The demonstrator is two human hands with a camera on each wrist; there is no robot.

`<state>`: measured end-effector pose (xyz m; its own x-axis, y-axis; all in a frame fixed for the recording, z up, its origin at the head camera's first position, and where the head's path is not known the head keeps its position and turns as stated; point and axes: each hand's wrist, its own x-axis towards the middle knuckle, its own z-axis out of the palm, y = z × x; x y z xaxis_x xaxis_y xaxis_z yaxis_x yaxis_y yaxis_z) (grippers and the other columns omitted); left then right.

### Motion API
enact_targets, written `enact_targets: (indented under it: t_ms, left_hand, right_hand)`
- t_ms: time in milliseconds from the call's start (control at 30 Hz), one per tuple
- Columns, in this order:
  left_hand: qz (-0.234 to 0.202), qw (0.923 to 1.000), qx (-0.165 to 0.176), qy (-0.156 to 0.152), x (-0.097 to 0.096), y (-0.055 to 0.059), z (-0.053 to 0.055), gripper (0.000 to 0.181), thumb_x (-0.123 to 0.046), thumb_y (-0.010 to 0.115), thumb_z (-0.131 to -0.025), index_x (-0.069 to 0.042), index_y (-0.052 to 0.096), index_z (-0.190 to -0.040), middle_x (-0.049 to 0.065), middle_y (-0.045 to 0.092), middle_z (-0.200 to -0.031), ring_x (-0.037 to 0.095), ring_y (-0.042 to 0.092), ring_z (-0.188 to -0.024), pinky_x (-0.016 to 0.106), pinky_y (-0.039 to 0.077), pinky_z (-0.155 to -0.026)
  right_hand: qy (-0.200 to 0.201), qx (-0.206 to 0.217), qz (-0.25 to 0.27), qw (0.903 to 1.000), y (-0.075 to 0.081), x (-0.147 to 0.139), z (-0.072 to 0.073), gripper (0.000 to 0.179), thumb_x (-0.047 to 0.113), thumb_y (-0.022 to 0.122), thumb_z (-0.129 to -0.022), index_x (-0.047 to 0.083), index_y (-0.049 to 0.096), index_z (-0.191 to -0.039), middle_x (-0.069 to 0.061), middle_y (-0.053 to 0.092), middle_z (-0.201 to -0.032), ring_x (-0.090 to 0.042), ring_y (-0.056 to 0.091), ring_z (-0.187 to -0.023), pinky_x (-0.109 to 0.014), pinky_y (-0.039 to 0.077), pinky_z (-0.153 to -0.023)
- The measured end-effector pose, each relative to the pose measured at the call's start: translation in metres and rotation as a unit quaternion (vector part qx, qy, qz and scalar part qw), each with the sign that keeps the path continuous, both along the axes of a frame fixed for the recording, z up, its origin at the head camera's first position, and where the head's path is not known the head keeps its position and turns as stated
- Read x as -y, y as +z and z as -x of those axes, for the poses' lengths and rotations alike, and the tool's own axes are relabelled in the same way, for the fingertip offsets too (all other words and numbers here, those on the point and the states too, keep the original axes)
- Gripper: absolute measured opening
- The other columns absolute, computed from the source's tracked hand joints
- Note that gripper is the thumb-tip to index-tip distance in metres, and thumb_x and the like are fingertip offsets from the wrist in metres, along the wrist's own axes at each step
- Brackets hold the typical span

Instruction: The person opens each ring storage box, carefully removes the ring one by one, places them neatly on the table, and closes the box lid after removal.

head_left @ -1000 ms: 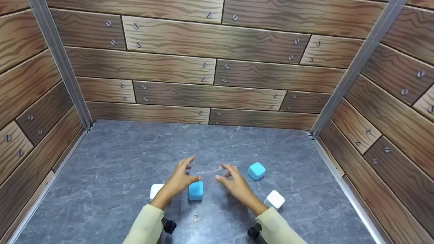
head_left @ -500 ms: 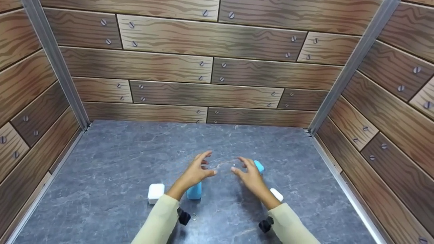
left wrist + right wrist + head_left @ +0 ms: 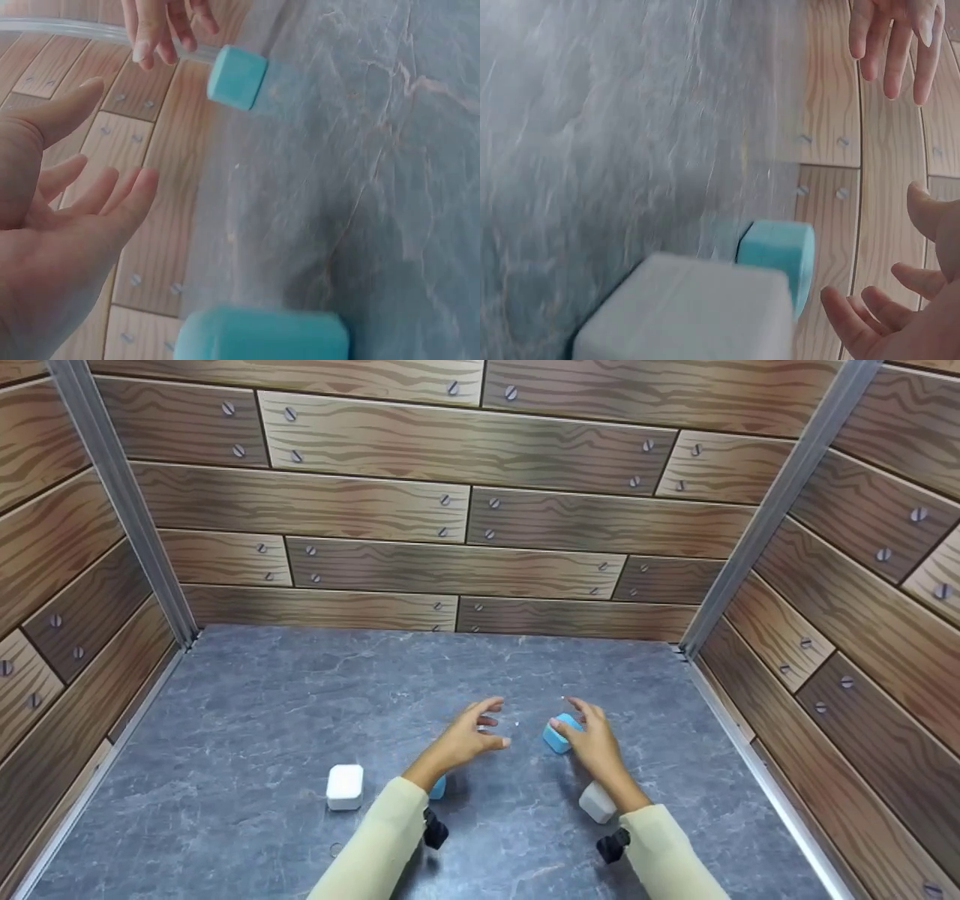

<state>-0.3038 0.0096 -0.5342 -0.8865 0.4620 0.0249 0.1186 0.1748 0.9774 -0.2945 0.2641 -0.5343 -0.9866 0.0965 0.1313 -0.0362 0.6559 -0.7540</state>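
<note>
Both bare hands are held with fingers spread and curved, nothing between them. My left hand [image 3: 463, 736] hovers mid-floor, its thumb and fingers apart. Under its wrist a blue rounded cube [image 3: 439, 788] is mostly hidden in the head view; its top [image 3: 262, 336] shows large in the left wrist view. My right hand [image 3: 598, 744] is beside the other blue cube [image 3: 555, 739], its thumb overlapping that cube in the head view. Below the right wrist lies a white rounded cube [image 3: 596, 802], which fills the foreground of the right wrist view.
Another white cube [image 3: 345, 787] stands to the left of the left sleeve. Wood-plank-patterned walls [image 3: 375, 510] enclose the grey marbled floor [image 3: 285, 697] at the back and both sides. A thin ring-shaped outline [image 3: 335, 850] shows by the left sleeve. Each wrist carries a small black camera.
Both hands have moved right, still apart and holding nothing. My right hand has come over to the far blue cube, while my left forearm now covers most of the near one.
</note>
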Motion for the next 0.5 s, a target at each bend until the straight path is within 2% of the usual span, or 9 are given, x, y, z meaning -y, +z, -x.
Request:
enact_targets:
  t_ms: [233,367,500]
  left_hand:
    - [0.000,0.9999,0.000,0.011,-0.030,-0.004,0.013,0.072,-0.020,0.077,-0.090,-0.023,0.043,-0.153,0.009,0.046,-0.152,0.030,0.049,-0.135,0.041,0.054,-0.099]
    - [-0.008,0.9997,-0.017,0.018,-0.049,-0.012,0.020,0.070,-0.015,0.076,-0.090,-0.016,0.044,-0.152,0.014,0.049,-0.150,0.033,0.052,-0.133,0.041,0.054,-0.099]
    - [0.009,0.9994,-0.021,0.026,-0.065,-0.022,0.024,0.066,-0.010,0.073,-0.091,-0.013,0.046,-0.151,0.016,0.050,-0.149,0.032,0.054,-0.130,0.040,0.056,-0.096]
  right_hand:
    - [-0.022,0.026,-0.022,0.9992,-0.007,-0.013,0.004,0.067,0.029,0.072,-0.093,0.003,0.045,-0.149,-0.028,0.040,-0.150,-0.047,0.047,-0.133,-0.061,0.046,-0.103]
    - [-0.032,0.043,-0.045,0.9975,-0.013,-0.015,0.007,0.067,0.026,0.073,-0.093,0.000,0.046,-0.147,-0.030,0.046,-0.144,-0.046,0.052,-0.127,-0.058,0.050,-0.098]
    - [-0.030,0.053,-0.057,0.9965,-0.017,-0.014,0.009,0.067,0.025,0.075,-0.091,-0.001,0.047,-0.146,-0.029,0.051,-0.138,-0.043,0.057,-0.120,-0.055,0.052,-0.093]
